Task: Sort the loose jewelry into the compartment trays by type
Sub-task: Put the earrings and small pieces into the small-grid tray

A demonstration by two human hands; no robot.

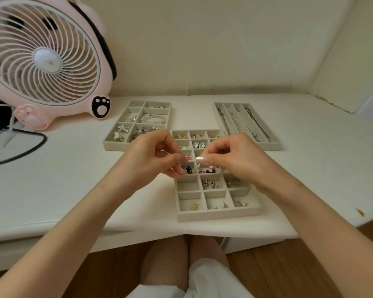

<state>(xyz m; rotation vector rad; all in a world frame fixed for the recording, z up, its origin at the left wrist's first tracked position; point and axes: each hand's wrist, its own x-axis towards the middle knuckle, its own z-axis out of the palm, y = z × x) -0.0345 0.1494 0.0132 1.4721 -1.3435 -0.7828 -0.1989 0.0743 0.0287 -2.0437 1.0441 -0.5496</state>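
The grid tray (215, 214), a rectangular organiser covered in pale grey velvety fabric and cut into small square cells, lies on the white tabletop (73, 179) near its front edge. Both hands hover above the tray's middle rows, close together but not touching. The left hand (153, 155) pinches a small, glossy pink star charm (188, 157) between thumb and forefinger. The right hand (230, 155), fingers curled, pinches a thin silvery piece (198, 166) that hangs below its fingertips; I cannot make out its shape.

In the grid tray's cells lie small studs and charms: oval black-and-white cameo earrings (199, 145) in a far row, gold bits beside them, black-and-white enamel earrings (210, 184) nearer, and a gold nugget-like piece (194, 206) in the front row.

Behind the grid tray to the left lies a second grey tray (114, 145) with larger cells, holding a beaded pearl bracelet (153, 119) and a silver starfish brooch (123, 128). Behind it to the right, a long-slot tray (276, 145) holds chains laid lengthwise, among them a pearl strand (235, 123).

Far left of the grid tray stands a round pink plastic fan (45, 59) with a white spiral grille and paw-shaped feet; a black cable (19, 154) loops below it.
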